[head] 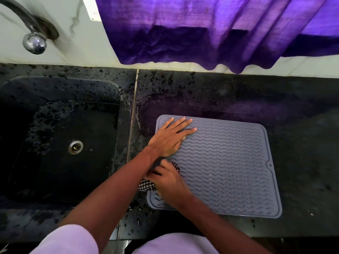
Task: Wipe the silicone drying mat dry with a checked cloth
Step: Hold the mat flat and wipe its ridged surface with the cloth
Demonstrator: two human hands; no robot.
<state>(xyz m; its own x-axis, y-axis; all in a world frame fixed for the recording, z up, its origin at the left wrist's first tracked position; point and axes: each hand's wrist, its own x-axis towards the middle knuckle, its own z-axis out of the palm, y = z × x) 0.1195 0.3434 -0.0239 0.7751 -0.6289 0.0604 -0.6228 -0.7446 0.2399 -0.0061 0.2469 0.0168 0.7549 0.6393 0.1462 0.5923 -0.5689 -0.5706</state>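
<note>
Sleeves: pale pink short sleeves (69,239) fill the bottom edge, with two bare forearms reaching out from them over the counter.
Right hand: the right hand (169,182) curls its fingers round a bunched checked cloth (146,185), pressing it onto the near-left part of the mat.
Cloth: black-and-white check, crumpled, it peeks out on both sides of the gripping hand and partly overhangs the mat's left edge.
Left hand: the left hand (170,139) lies flat, fingers straight and slightly spread, palm down on the mat's far-left corner, just beyond the right hand.
Mat: a grey silicone drying mat (229,167) with wavy ridges and a raised rim lies flat on the dark speckled countertop (302,143), just right of the sink.
Sink: a black stone sink (55,125) with a metal drain (75,147) sits to the left; water droplets dot the counter near the mat.
Background: a chrome tap (34,43) projects from the pale wall, and a purple curtain (201,30) hangs above the counter.
</note>
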